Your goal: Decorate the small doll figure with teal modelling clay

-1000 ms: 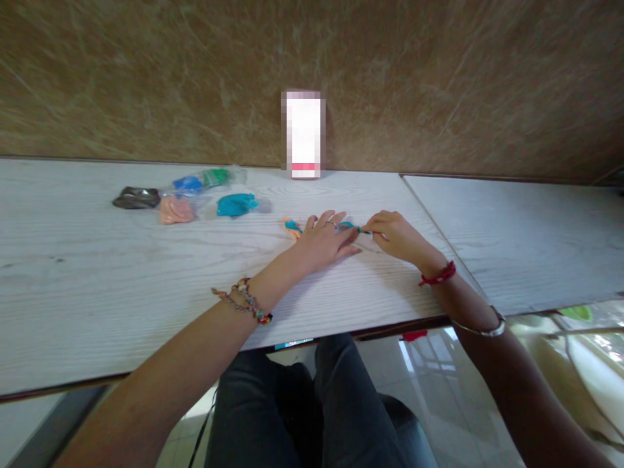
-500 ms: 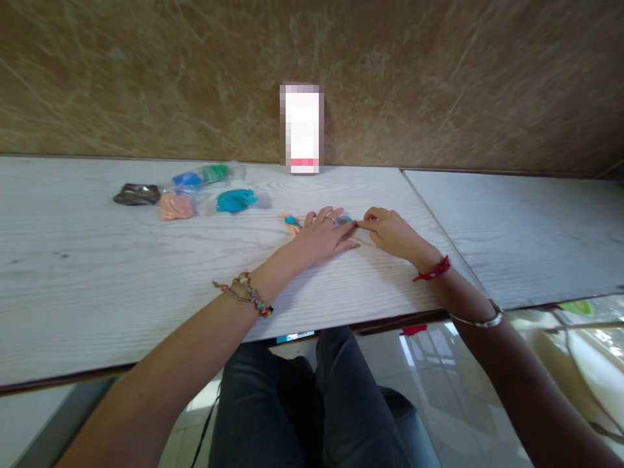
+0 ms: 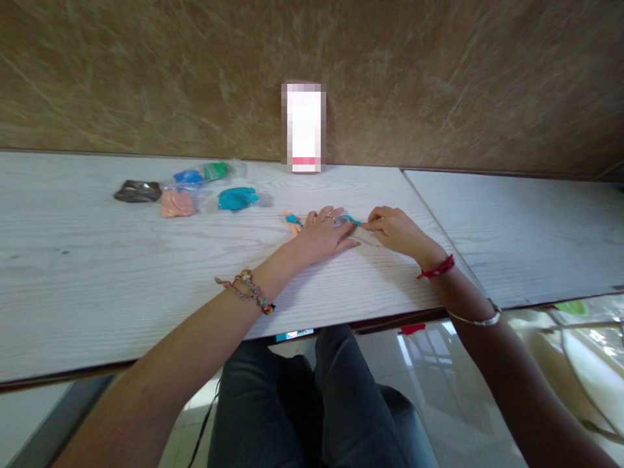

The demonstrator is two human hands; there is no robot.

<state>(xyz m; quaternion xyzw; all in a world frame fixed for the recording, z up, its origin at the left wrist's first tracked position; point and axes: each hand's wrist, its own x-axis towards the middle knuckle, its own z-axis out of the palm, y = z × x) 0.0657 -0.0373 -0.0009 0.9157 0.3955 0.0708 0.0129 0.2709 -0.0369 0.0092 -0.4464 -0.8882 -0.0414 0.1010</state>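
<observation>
My left hand (image 3: 324,235) lies palm down on the table with its fingers spread. Its fingertips are beside a thin blue strip of modelling clay (image 3: 351,221), part of which is hidden behind the hand. My right hand (image 3: 396,229) has its index finger stretched out to the strip's right end, touching it, while its other fingers are curled. Left of my left hand, a small peach and blue clay piece (image 3: 292,221) shows partly. A blue clay lump in a clear wrapper (image 3: 238,199) rests further left.
On the pale wooden table (image 3: 97,279), at the left, are wrapped clay lumps: brown (image 3: 138,191), peach (image 3: 177,203), blue (image 3: 188,177) and green (image 3: 216,171). A blurred phone (image 3: 305,129) leans upright against the brown marbled wall (image 3: 146,78). The table's front edge runs above my legs.
My right hand has shifted slightly to the right, and more of the blue strip shows between the two hands. My left hand stays nearly in place.
</observation>
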